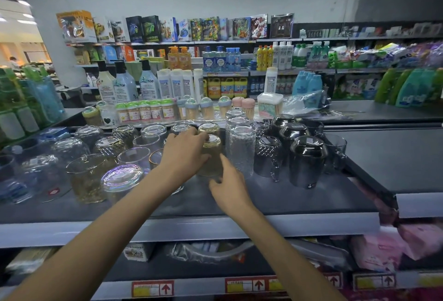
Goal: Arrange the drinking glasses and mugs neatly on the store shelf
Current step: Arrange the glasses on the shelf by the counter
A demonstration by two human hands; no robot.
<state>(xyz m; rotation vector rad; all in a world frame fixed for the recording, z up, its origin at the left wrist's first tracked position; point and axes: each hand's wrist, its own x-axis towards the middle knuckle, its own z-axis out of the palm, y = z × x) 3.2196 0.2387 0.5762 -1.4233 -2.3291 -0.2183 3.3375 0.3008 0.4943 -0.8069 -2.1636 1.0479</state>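
Note:
An amber glass (pixel 212 157) stands upside down on the dark shelf top (pixel 299 195), in front of a second amber glass (pixel 209 129). My left hand (pixel 183 154) grips its left side near the top. My right hand (pixel 227 187) touches its lower right side with the thumb up along the glass. Clear upturned glasses (pixel 239 147) stand in a column just to the right. Black mugs and tumblers (pixel 308 159) stand further right. More clear and gold-rimmed glasses (pixel 134 157) crowd the left.
Toothpick jars (pixel 146 111) and shampoo bottles (pixel 124 83) line the back of the shelf. Plastic containers (pixel 36 176) sit at the far left. The shelf's front edge (pixel 191 228) runs below my arms, with packaged goods on the lower tier. A step in the shelf rises at right (pixel 374 181).

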